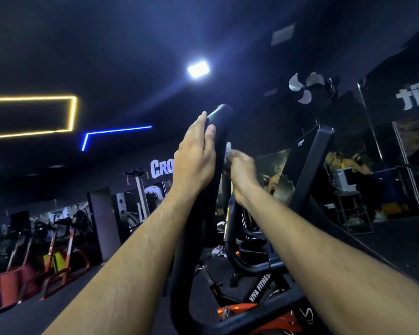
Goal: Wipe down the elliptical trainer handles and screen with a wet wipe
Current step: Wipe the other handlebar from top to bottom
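Note:
A tall black elliptical handle (219,122) rises in the middle of the view. My left hand (195,158) holds its upper part, fingers wrapped round the far side and thumb on the near side. My right hand (242,170) grips a crumpled white wet wipe (229,151) and presses it against the handle's right side, just below the left hand. The trainer's dark screen console (305,163) stands tilted to the right of both hands. A second black handle bar (230,238) curves down below the right wrist.
An orange and black exercise bike marked VIVA FITNESS (259,291) stands low in front. Red and black machines (34,269) line the left side. A metal rack (353,209) is at the right. A fan (307,87) and a bright lamp (198,68) hang overhead.

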